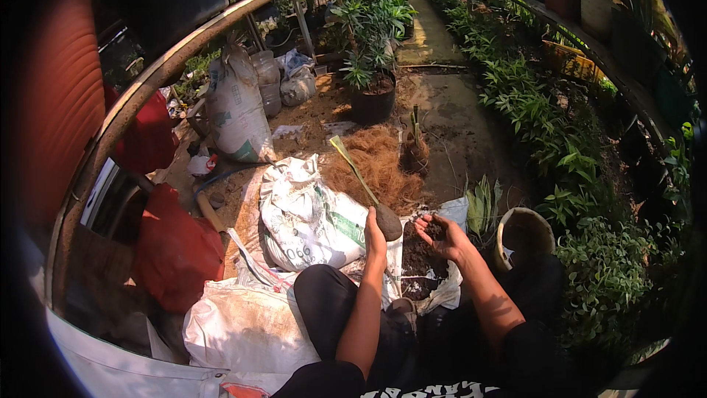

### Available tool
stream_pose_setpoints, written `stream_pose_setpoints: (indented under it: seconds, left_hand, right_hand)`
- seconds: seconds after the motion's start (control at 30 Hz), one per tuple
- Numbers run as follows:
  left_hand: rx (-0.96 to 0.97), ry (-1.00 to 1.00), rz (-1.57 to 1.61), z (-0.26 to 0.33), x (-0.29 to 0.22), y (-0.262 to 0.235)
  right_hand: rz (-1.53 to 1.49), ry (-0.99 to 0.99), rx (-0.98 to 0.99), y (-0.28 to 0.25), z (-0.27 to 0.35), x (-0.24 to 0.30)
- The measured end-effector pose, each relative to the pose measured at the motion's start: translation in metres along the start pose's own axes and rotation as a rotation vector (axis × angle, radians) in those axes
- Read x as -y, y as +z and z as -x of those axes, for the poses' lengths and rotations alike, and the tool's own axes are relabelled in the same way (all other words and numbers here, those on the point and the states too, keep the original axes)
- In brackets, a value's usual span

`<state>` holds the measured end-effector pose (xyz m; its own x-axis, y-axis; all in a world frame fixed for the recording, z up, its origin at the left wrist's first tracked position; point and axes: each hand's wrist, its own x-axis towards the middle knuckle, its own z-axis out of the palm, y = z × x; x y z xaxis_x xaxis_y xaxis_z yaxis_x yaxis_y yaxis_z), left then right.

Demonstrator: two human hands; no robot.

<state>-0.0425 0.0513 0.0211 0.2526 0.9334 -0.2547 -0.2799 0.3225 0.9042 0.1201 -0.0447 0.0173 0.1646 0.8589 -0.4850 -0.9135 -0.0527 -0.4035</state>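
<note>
My left hand (375,234) is wrapped round a rounded ball of dark soil (389,223), from which one long green-yellow leaf cutting (355,168) sticks up, leaning left. Just to its right, my right hand (451,242) is cupped with a clump of dark soil (434,231) in its fingers. Below the two hands, a heap of loose soil (420,269) lies on a white plastic sheet (445,295) between my legs. A wad of brown coconut fibre (379,159) spreads on the ground just beyond my left hand.
A full white sack (309,217) stands left of my hands, another sack (247,324) nearer. To the right are a round pale pot (508,243), leaf cuttings (480,205) and leafy plants (537,133). A rooted stub (415,151) and a black potted shrub (374,103) stand ahead.
</note>
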Motion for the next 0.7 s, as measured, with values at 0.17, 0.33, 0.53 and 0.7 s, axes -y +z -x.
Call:
stream_pose_setpoints:
  seconds: [0.17,0.33,0.53,0.7]
  left_hand:
    - [0.024,-0.042,0.055,0.006,0.001,0.004]
    - [0.046,-0.027,0.012,0.001,0.014,0.007]
    - [0.317,0.050,-0.115,0.014,0.006,0.011]
    - [0.636,0.289,-0.222,0.024,0.002,0.023]
  right_hand:
    - [-0.108,-0.062,0.114,0.016,0.017,0.010]
    - [-0.115,-0.131,0.146,0.017,0.021,0.015]
    - [-0.080,-0.197,0.113,0.010,0.008,0.009]
    - [-0.007,-0.209,-0.022,0.012,0.008,-0.001]
